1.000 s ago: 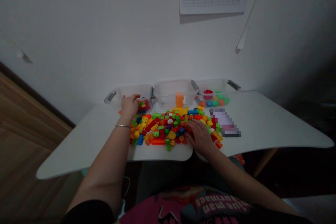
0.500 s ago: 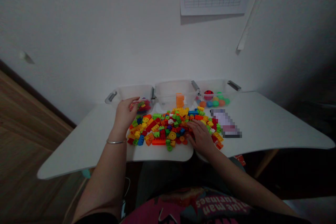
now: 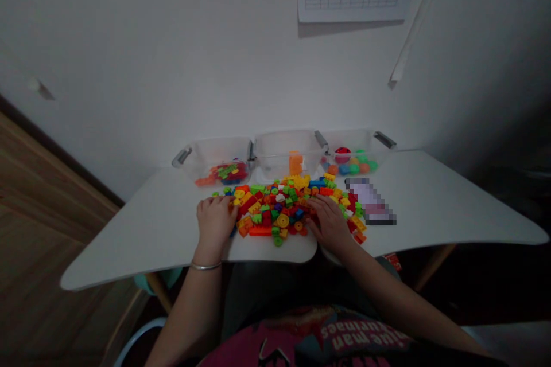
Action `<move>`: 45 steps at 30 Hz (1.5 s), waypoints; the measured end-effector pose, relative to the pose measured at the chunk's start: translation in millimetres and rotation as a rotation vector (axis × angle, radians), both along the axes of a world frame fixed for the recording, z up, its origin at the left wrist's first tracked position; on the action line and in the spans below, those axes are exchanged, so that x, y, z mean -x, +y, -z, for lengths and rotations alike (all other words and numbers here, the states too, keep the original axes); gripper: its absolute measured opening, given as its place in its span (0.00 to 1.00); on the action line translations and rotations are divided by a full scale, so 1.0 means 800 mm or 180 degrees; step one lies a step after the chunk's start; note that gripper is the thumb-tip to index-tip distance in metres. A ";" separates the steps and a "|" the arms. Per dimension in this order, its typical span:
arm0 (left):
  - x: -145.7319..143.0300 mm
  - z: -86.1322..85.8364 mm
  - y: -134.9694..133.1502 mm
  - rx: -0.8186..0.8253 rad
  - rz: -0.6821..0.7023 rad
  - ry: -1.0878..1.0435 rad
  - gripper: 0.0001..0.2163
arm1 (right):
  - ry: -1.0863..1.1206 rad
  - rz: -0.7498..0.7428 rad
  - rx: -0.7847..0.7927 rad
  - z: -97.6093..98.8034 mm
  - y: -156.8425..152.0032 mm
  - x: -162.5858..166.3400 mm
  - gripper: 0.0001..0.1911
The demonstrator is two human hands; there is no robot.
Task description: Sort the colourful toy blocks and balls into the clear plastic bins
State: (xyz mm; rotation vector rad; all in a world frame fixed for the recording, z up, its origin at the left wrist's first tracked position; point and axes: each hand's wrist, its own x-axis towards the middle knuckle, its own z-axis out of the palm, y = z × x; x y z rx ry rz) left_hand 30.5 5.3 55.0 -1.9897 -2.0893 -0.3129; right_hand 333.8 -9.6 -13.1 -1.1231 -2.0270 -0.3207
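A heap of colourful toy building bricks (image 3: 269,206) is spread over the white table in front of me. My left hand (image 3: 215,218) rests at the heap's left edge, palm down, its fingers apart and partly over the bricks; some bricks are hidden under it. On the right side of the heap lies my right hand (image 3: 330,221), fingers stretched out over the bricks and thumb apart. I see nothing gripped in either hand. Among the bricks are a yellow wheel-like piece (image 3: 282,221) and a long orange-red brick (image 3: 260,231).
Behind the heap stand three clear bins: the left bin (image 3: 215,146) holds colourful pieces, the middle bin (image 3: 275,143) an orange block (image 3: 295,163), the right bin (image 3: 357,137) several balls and a red round toy (image 3: 342,154). A blurred phone (image 3: 371,200) lies right on the white table (image 3: 439,206).
My left hand has come back from the left bin down to the left edge of the heap, uncovering the pieces in that bin. My right hand has stayed in place.
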 end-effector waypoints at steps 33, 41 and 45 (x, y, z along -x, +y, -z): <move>-0.102 0.025 -0.021 -0.0890 0.1603 -0.1923 0.07 | 0.0306 -0.0105 0.0296 -0.010 0.001 -0.004 0.21; -0.132 0.037 -0.027 -0.1217 0.1818 -0.1713 0.07 | 0.1007 -0.0494 0.0925 -0.038 0.000 0.013 0.16; -0.136 0.042 -0.029 -0.1387 0.1828 -0.1486 0.09 | 0.1006 -0.0738 0.1233 -0.049 -0.001 0.026 0.14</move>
